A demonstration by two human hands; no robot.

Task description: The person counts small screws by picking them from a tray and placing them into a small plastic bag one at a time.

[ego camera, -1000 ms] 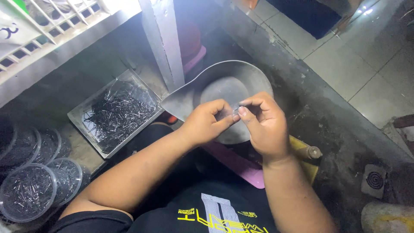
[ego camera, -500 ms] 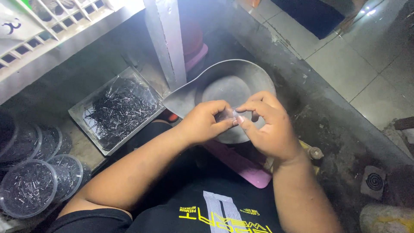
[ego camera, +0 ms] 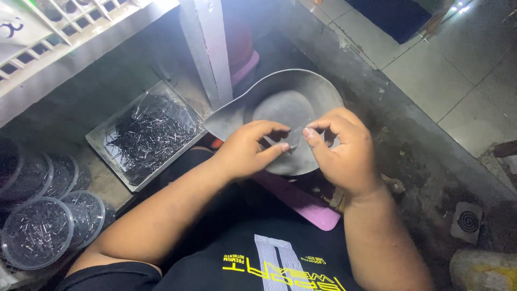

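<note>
Both hands meet over a grey metal scoop pan (ego camera: pixel 301 102) — the left hand (ego camera: pixel 245 151) and right hand (ego camera: pixel 344 153) pinch a small clear packet (ego camera: pixel 293 139) between thumbs and fingertips, just above the pan's bowl — with a tray of dark pins (ego camera: pixel 148 134) lying well to the left

The scoop-shaped pan (ego camera: pixel 301 97) looks like dull grey metal, matt and a little scuffed, with a smoother worn patch in its bowl. The rectangular tray (ego camera: pixel 145 134) is lined with crinkled clear plastic film that glints, and it holds thin dark metal pins. The round tubs (ego camera: pixel 37 231) are clear, glossy plastic. The pink board (ego camera: pixel 301 202) appears to be smooth plastic. The post (ego camera: pixel 207 48) is pale painted material, matt. The ledge (ego camera: pixel 425 161) is rough, stained concrete; the floor tiles (ego camera: pixel 468 70) are smooth with a faint sheen.
</note>
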